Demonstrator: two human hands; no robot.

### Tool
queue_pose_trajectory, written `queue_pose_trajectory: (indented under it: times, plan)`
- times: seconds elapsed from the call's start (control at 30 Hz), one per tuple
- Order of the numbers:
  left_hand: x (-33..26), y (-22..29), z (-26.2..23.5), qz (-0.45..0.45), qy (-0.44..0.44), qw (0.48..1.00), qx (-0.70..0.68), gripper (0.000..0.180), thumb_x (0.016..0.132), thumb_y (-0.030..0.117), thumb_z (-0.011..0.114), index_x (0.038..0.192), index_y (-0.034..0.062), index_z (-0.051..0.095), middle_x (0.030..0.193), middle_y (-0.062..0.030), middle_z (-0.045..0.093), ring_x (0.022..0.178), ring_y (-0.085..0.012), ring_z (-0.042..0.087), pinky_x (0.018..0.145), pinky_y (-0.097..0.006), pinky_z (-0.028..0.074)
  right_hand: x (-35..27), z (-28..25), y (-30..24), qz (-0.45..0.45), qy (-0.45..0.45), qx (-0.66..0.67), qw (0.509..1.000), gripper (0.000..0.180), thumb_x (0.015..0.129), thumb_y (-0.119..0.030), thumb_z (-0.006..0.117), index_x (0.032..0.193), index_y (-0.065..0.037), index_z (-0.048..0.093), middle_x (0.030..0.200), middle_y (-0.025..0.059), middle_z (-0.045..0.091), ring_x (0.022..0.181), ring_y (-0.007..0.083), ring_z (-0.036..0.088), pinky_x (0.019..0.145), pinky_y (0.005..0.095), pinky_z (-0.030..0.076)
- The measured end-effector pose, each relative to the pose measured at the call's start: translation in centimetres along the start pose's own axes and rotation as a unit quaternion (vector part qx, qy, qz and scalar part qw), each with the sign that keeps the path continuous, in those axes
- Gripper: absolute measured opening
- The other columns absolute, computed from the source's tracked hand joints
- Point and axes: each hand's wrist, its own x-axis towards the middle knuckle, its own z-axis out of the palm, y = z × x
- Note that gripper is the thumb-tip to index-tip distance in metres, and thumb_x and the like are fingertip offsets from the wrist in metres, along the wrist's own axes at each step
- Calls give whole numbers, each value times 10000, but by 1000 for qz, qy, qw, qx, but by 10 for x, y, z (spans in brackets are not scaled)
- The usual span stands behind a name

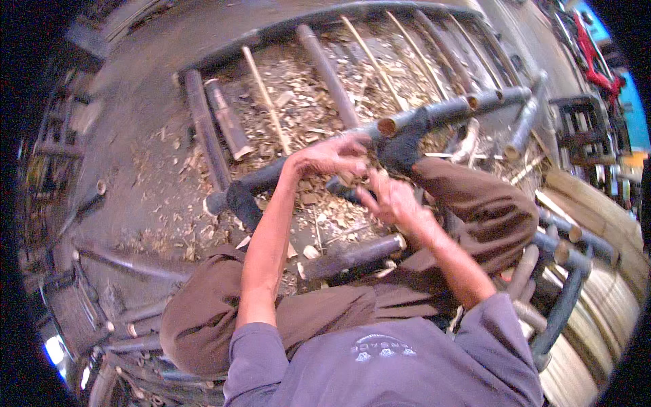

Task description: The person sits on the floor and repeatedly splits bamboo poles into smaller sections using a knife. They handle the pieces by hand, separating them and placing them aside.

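One long dark pole, with round openings along it, lies across the middle of the view, just in front of the person's two hands. The left hand is over this pole, near its middle, with the fingers pointing to the right; it seems to touch the upper surface, but because of blur I cannot tell if it grasps the pole. The right hand is on the near side of the pole, close beside the left hand, with its fingers bent. A small dark object appears at the left of its fingertips, below the left hand; I cannot tell whether the right hand is grasping it.

Beyond the pole, thick dark crosspieces and thin pale strips extend toward a far pole, forming a frame like a ladder. Wood chips cover the ground between them, and one short pole piece lies there too. Nearer to the body, another cut piece lies between the legs in brown trousers. At the right are pale boards, and at the lower left more poles.
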Motion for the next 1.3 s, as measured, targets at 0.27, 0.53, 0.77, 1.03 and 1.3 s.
queue_pose_trajectory:
  times: [0.27, 0.53, 0.77, 1.03, 1.3]
  plan:
    - [32, 43, 75, -5, 77, 994, 72, 467, 723, 95, 755, 1160, 56, 595, 1030, -26, 647, 898, -110, 553, 832, -282, 463, -8, -157, 57, -93, 275, -30, 956, 276, 963, -266, 495, 1089, -36, 581, 919, 191, 645, 767, 288, 652, 723, 396, 521]
    - [-11, -11, -9, -27, 487, 849, -205, 339, 878, 235, 672, 1150, 48, 596, 1007, -69, 622, 895, -146, 573, 826, -309, 462, -127, -193, 203, 226, 482, 217, 819, 302, 966, -312, 493, 986, -38, 620, 762, 83, 634, 725, 139, 602, 681, 323, 490]
    - [-74, -20, -60, 4, 615, 768, -181, 286, 827, 348, 717, 861, 96, 585, 710, -19, 578, 639, -151, 555, 573, -308, 465, -42, 2, 276, 368, 302, 233, 848, 554, 916, -404, 507, 1304, -20, 412, 911, 271, 644, 837, 380, 656, 756, 460, 507]
    - [-27, -7, -30, 23, 622, 745, -239, 294, 792, 314, 767, 895, 83, 618, 723, 9, 595, 644, -100, 540, 623, -257, 446, 39, 33, 260, 504, 211, 282, 789, 921, 818, -369, 670, 1465, -90, 77, 984, 176, 645, 905, 333, 628, 810, 416, 492]
    - [82, 21, 52, 87, 486, 864, 97, 376, 771, 292, 736, 1023, 52, 593, 892, -146, 665, 814, -283, 656, 732, -377, 507, -85, -88, 295, 265, 397, 477, 738, 582, 879, -370, 609, 1293, -60, 340, 987, 99, 577, 897, 207, 568, 779, 306, 483]
